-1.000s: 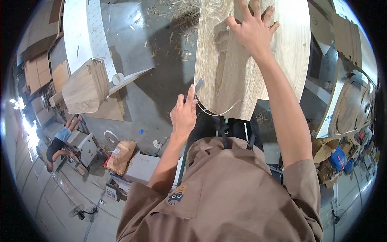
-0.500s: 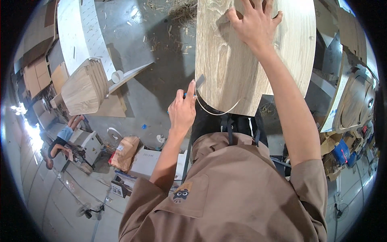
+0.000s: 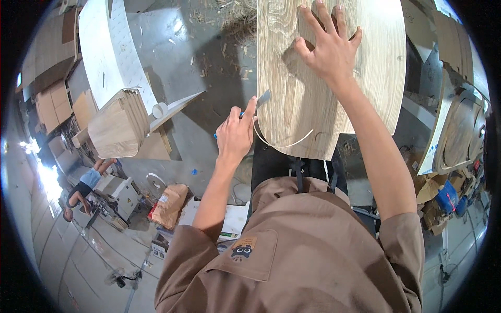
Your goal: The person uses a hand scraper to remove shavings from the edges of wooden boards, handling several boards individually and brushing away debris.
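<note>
My left hand (image 3: 234,133) is closed round the blue handle of a flat-bladed knife (image 3: 264,97), its index finger stretched along the tool. The grey blade lies at the left edge of a pale wood-grain board (image 3: 378,68). Below the blade, a thin pale strip (image 3: 298,142) curls from that edge round the board's rounded near corner. My right hand (image 3: 335,57) presses flat on the board's top with fingers spread, holding nothing. Most of the handle is hidden in my left fist.
Wood scraps and shavings (image 3: 241,23) litter the floor ahead. Left stand stacked wood-grain panels (image 3: 117,128) beside a long white sheet (image 3: 104,52). A person (image 3: 83,190) is by a machine at the far left. A brown paper bag (image 3: 169,206) and cartons lie nearer; cut panels (image 3: 462,133) lean at right.
The blade has moved a little farther from me along the board's left edge. My right hand has shifted toward me on the board, and the whole view has moved slightly.
</note>
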